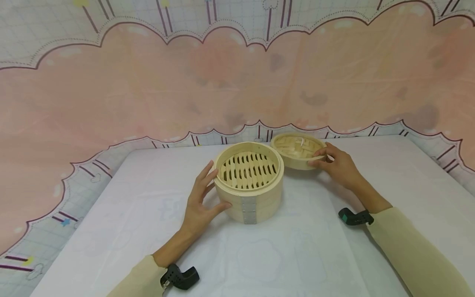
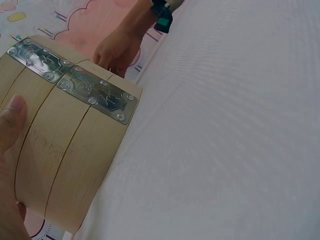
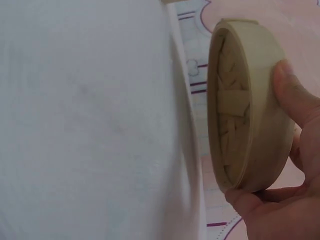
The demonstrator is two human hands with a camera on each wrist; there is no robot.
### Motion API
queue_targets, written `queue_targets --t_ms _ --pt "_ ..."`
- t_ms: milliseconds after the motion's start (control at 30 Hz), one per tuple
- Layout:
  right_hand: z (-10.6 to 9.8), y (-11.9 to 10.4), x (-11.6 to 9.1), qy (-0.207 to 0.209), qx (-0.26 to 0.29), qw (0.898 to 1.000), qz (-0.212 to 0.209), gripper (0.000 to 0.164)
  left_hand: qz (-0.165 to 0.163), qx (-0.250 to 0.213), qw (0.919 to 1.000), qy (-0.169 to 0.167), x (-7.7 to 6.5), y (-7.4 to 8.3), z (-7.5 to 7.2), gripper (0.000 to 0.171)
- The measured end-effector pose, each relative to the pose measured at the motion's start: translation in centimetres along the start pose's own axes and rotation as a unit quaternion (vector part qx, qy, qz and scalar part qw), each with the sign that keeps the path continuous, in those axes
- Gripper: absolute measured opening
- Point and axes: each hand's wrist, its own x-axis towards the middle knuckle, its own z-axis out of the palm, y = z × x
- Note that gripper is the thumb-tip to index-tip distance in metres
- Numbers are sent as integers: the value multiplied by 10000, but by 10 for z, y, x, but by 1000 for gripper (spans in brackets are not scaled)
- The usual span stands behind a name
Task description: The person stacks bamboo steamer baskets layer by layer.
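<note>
A round bamboo steamer (image 1: pixel 268 203) stands on the white table, its slatted inner rack facing up and a metal strip on its front wall. My left hand (image 1: pixel 199 214) holds its left side, thumb at the front and fingers spread along the far wall. In the left wrist view the thumb lies against the side wall (image 2: pixel 55 135) near two riveted metal plates (image 2: pixel 97 92). Behind and right of the steamer, my right hand (image 1: pixel 340 166) grips the rim of the woven bamboo lid (image 1: pixel 293 149). The right wrist view shows this lid (image 3: pixel 267 110) off the table, its hollow underside visible.
A white cloth (image 1: pixel 282 255) covers the table. Behind it hangs a peach backdrop (image 1: pixel 208 90) with a scalloped, patterned border, which also runs down the left and right sides. Black wrist devices (image 1: pixel 182 277) sit at both cuffs.
</note>
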Motion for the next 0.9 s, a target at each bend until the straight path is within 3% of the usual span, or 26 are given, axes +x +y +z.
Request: queue_targets --t_ms 500,900 --pt "-14 -17 -1 256 577 9978 -182 44 67 -16 10000 18 0 -1 0 85" --pt "-27 -36 -2 234 561 9979 -224 47 105 -24 9999 6 0 -1 0 85"
